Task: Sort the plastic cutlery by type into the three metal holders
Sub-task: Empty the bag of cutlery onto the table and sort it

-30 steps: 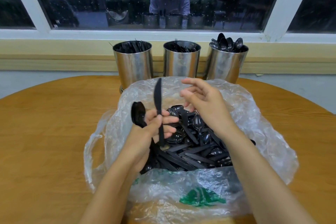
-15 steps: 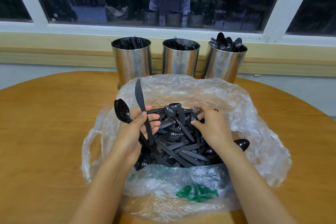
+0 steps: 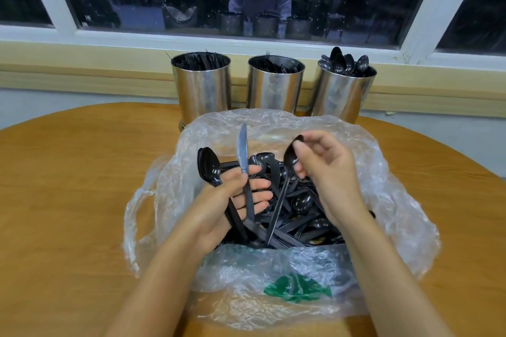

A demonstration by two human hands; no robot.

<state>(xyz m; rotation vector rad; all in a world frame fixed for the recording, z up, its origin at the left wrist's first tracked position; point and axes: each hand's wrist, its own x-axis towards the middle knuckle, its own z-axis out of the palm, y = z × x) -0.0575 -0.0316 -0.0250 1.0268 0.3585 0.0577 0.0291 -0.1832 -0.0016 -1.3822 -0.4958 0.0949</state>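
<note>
Lift spoon [image 3: 289, 159], pinched in right hand [image 3: 325, 172], clear above the bag [image 3: 356, 130]. Pass to left hand [image 3: 227, 200], clamped on knife [image 3: 242, 145].

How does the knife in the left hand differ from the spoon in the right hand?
The knife has a flat, narrow blade; the spoon has a round bowl. The left hand grips the knife by its handle, blade up; the right hand pinches the spoon by its bowl, handle hanging into the bag. Both are black plastic.
</note>
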